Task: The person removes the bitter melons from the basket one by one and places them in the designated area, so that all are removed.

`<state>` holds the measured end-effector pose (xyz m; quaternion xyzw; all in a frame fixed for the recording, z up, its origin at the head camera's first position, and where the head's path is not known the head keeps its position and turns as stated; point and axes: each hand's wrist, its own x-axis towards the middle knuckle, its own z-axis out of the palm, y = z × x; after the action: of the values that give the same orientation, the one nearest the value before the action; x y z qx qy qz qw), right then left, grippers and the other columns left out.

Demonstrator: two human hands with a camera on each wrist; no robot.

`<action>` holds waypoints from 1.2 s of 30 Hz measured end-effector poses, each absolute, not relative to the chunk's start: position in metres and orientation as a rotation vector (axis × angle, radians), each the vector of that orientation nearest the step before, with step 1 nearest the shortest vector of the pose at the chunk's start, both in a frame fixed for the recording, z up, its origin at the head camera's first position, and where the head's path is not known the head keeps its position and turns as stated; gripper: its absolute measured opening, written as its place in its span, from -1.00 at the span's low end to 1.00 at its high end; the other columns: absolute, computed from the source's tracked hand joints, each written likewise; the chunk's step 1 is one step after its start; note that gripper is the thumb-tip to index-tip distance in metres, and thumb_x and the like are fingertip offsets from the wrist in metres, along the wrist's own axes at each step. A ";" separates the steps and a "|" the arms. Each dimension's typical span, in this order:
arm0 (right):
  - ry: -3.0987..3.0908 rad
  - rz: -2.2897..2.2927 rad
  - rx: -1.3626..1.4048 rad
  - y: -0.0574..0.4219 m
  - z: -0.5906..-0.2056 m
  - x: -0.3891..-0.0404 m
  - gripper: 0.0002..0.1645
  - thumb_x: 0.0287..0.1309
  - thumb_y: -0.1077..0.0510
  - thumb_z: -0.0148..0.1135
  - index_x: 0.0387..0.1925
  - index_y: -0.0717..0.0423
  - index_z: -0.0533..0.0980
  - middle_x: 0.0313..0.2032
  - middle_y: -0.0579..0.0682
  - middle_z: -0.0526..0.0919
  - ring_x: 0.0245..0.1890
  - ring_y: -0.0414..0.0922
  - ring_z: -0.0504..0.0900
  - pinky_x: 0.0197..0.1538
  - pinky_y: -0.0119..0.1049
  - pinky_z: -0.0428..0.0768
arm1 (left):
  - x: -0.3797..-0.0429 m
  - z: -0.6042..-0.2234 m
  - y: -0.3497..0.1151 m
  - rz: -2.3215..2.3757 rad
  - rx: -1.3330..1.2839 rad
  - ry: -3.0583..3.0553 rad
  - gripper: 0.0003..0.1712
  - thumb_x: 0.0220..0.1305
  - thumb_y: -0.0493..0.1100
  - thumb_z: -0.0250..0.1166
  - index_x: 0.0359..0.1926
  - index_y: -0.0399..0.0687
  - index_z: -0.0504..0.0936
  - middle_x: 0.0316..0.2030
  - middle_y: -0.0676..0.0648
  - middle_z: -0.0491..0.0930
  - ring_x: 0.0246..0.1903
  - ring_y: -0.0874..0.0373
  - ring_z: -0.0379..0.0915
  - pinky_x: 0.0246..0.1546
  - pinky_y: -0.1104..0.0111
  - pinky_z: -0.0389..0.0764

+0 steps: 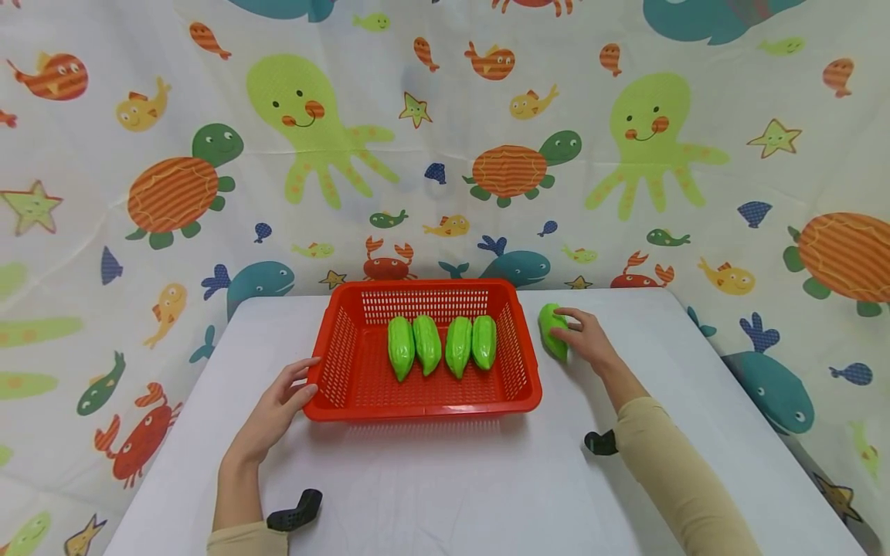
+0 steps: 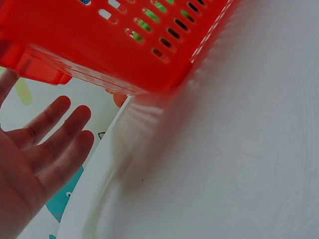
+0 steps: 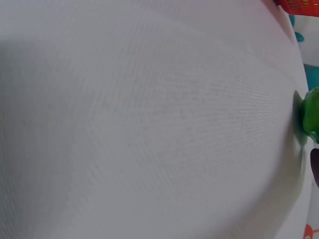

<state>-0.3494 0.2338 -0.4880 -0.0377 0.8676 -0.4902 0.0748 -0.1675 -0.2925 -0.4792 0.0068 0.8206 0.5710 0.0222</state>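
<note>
A red plastic basket [image 1: 424, 411] holds several glossy green star fruits [image 1: 457, 347], side by side near its middle. At the basket's left rim is my left hand [image 1: 274, 413], fingertips and thumb right at the edge. In the left wrist view, the lower fingers of that hand [image 2: 45, 159] are spread and slightly bent, below the basket's wall [image 2: 124, 55]. Another star fruit [image 1: 549, 328] lies on the table right of the basket. My right hand [image 1: 589, 338] reaches over its right side, fingers and thumb apart. The right wrist view catches only part of this fruit [image 3: 311, 114], with one fingertip below it.
A white cloth covers the table [image 1: 431, 486]. Behind it hangs a curtain [image 1: 431, 77] printed with sea animals. Black wrist devices [image 1: 295, 511] are on both forearms, below beige sleeves [image 1: 674, 471] on the right and left.
</note>
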 end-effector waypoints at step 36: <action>2.538 -1.821 -0.275 0.192 -0.384 -0.320 -0.08 0.23 -0.22 0.25 0.49 -0.03 0.13 0.44 0.01 0.22 0.42 0.03 0.20 0.35 0.13 0.26 | -0.169 -0.485 -0.294 1.755 0.024 2.556 -0.34 0.43 0.10 0.13 0.46 0.11 0.18 0.33 -0.24 0.23 0.26 -0.25 0.25 0.09 -0.11 0.49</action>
<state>-0.3198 0.1921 -0.3837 -0.0877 0.8094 -0.5807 0.0029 -0.1693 -0.2938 -0.4845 0.0077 0.8242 0.5659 0.0203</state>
